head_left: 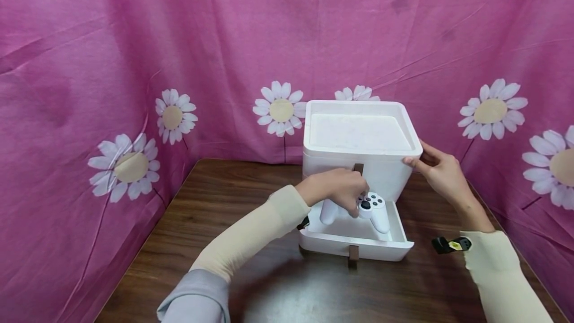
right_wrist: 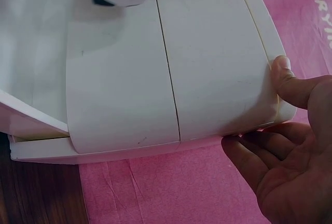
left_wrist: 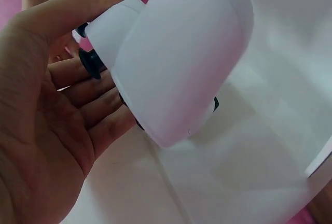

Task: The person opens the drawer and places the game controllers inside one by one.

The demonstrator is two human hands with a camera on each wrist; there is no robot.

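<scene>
A white game controller [head_left: 379, 216] with black thumbsticks is in my left hand [head_left: 338, 187], which grips it by its middle between thumb and fingers. In the left wrist view the controller [left_wrist: 179, 63] tilts, one grip toward the camera. It is over the pulled-out bottom drawer [head_left: 325, 246] of a white drawer box [head_left: 387, 176]; whether it touches the drawer floor I cannot tell. My right hand [head_left: 446, 178] holds the box's upper right front corner. In the right wrist view, the thumb presses the front and the fingers of that hand [right_wrist: 290, 167] lie along the side.
The box stands on a brown wooden table [head_left: 278, 288]. Its top is a shallow recessed tray [head_left: 309, 133]. Brown tabs mark the upper front [head_left: 358, 168] and the drawer front [head_left: 353, 254]. A pink cloth [head_left: 233, 39] with white daisies hangs behind and at both sides.
</scene>
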